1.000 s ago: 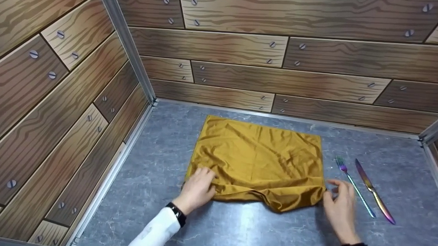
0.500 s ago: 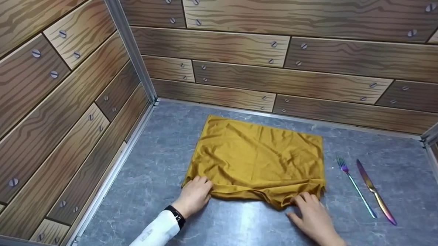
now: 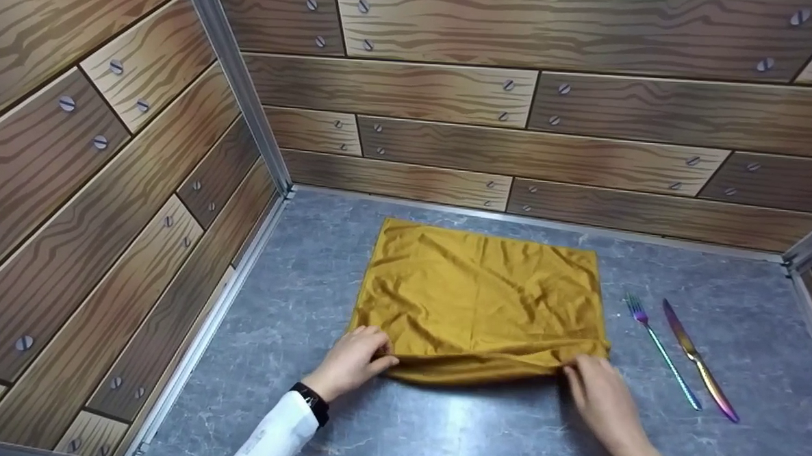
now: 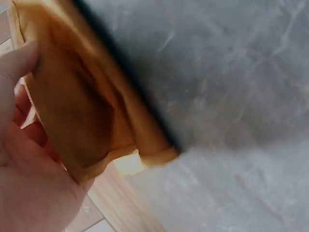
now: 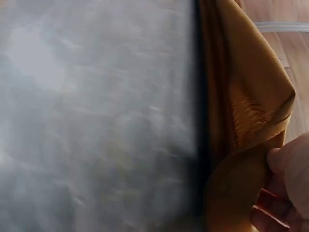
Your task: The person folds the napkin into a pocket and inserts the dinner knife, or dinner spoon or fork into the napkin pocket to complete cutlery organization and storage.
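A mustard-yellow satiny cloth [image 3: 458, 285] lies spread on the grey surface, wrinkled, its near edge lifted into a fold. At the cloth's near left corner my left hand [image 3: 352, 359] pinches the edge between thumb and fingers. My right hand [image 3: 604, 404] pinches the same edge close to the near right corner. The left wrist view shows the left thumb on the raised cloth [image 4: 67, 106], which opens like a pocket. In the right wrist view the cloth [image 5: 251, 96] hangs in folds from the right thumb and fingers.
An iridescent fork [image 3: 664, 352] and an iridescent knife [image 3: 698, 357] lie side by side to the right of the cloth. Wood-patterned panels [image 3: 419, 91] wall the grey tabletop [image 3: 295, 264] at the back and left, with metal framing along the edges.
My right hand left the near right corner, moved inward along the near edge, then back right and now grips it. The sagging bulge in that edge has been pulled straighter.
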A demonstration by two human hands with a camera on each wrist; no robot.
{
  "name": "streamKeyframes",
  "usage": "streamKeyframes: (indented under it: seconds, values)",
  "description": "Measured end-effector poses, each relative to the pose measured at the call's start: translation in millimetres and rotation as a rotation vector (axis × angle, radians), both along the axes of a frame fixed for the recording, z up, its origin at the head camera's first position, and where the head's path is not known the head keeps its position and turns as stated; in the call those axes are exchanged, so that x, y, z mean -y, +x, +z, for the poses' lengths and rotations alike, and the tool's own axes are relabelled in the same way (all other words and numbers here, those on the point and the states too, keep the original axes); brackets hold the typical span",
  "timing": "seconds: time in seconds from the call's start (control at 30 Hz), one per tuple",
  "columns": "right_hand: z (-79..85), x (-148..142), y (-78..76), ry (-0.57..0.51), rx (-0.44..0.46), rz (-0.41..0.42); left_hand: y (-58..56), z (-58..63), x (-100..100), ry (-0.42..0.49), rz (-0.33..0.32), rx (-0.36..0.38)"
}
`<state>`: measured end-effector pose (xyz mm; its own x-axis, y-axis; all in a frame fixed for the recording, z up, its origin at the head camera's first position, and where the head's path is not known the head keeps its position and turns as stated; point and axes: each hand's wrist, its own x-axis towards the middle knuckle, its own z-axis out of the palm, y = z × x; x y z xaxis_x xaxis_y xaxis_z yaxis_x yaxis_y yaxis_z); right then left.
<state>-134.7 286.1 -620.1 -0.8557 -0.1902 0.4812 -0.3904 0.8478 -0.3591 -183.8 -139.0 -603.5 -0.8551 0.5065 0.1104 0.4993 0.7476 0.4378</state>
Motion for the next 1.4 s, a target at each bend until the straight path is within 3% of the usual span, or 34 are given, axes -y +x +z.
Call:
streamKeyframes:
  seconds: [0.17, 0.33, 0.43, 0.53, 0.67, 0.8, 0.87, 0.97, 1.07, 1.23, 1.4]
  values:
    - [12.7, -4, -1.8, -0.079, 0.021, 0.035, 4.9, 19.3, 2, 0.070, -0.012, 0.095]
    - [15.8, -8, 0.5, -0.074, 0.088, 0.065, 12.3, 31.7, 5, 0.043, -0.129, 0.226]
    - [16.2, -10, 5.7, -0.039, 0.175, 0.097, 16.0, 33.6, 7, 0.010, -0.227, 0.282]
    - [16.1, -13, 12.2, -0.013, 0.332, 0.132, 18.7, 33.7, 6, -0.019, -0.296, 0.343]
    - [16.5, -18, 17.8, -0.001, 0.557, 0.162, 22.2, 35.0, 5, -0.078, -0.293, 0.465]
    - [15.6, -25, 18.9, -0.012, 0.610, 0.168, 23.6, 35.1, 2, -0.129, -0.242, 0.523]
    - [13.8, -28, 19.0, -0.003, 0.568, 0.162, 23.4, 33.0, 0, -0.142, -0.222, 0.474]
    - [10.8, -32, 20.1, 0.051, 0.485, 0.138, 22.3, 26.8, -5, -0.171, -0.189, 0.335]
    - [8.1, -37, 22.8, 0.115, 0.476, 0.090, 21.4, 17.2, -8, -0.237, -0.130, 0.250]
    - [3.9, -43, 25.7, 0.172, 0.605, 0.060, 16.9, 1.1, -8, -0.350, -0.083, 0.254]
    - [3.8, -44, 24.6, 0.171, 0.644, 0.062, 6.1, -4.8, -5, -0.377, -0.086, 0.253]
